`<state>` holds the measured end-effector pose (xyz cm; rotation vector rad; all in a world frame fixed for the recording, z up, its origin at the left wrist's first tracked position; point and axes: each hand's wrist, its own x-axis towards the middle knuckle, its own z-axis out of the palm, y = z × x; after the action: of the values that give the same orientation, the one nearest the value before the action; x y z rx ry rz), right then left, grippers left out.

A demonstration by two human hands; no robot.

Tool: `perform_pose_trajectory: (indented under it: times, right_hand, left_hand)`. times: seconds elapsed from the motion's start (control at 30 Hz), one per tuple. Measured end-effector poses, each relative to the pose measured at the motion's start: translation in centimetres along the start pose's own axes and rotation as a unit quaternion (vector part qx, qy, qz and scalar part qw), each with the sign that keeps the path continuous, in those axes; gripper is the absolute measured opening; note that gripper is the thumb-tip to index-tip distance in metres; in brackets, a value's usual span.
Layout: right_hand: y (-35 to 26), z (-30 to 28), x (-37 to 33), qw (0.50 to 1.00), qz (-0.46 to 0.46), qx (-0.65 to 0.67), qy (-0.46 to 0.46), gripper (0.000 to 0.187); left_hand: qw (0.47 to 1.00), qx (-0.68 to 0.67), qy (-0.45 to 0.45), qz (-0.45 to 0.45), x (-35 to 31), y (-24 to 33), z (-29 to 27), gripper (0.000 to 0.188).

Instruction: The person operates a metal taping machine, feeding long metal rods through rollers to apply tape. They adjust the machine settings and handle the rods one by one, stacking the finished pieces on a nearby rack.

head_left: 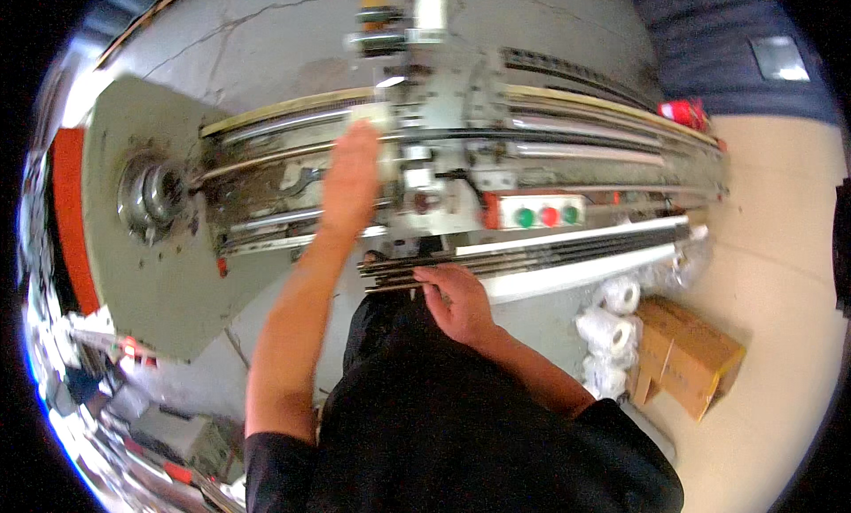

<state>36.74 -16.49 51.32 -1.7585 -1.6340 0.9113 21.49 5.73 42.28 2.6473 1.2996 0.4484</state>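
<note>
My left hand (352,176) reaches over a lathe-like machine, beside its middle carriage (452,87). Motion blurs its fingers, which lie close to a long rod (266,159) running across from the round chuck (152,196). A pale patch shows at the fingertips, too smeared to name. Low in front of the machine, my right hand (456,302) is closed with thumb and fingers at the near ends of several thin dark rods (550,258). These rods lie in a bundle in a white trough (567,278). How many the hand grips cannot be made out.
A control box (542,213) with green and red buttons sits on the machine's front. The headstock (168,274) stands left. At right are plastic-wrapped rolls (612,327), a cardboard box (691,353) and a red object (684,114) at the bed's far end.
</note>
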Motion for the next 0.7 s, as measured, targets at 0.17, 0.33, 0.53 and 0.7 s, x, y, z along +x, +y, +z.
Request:
perform_pose_trajectory:
  times: [0.17,0.33,0.53,0.7]
  right_hand:
    - [-3.0,-1.9,2.2,0.986,-0.093,-0.092,0.108,0.036]
    - [4.3,0.4,3.2,0.961,-0.045,-0.268,0.047,0.063]
    - [13.3,-20.4,11.7,0.949,0.079,-0.205,0.228,0.064]
    - [36.7,-42.7,13.8,0.886,0.288,-0.316,0.179,0.076]
  left_hand:
    - [0.997,0.032,-0.069,-0.027,-2.3,-7.1,-3.9,0.078]
    - [0.998,0.039,-0.044,0.0,-3.4,-10.2,-4.4,0.095]
    - [0.998,0.045,-0.045,-0.029,-3.8,-9.1,-4.5,0.085]
    - [0.998,0.059,-0.009,-0.015,-4.1,-9.5,-3.0,0.074]
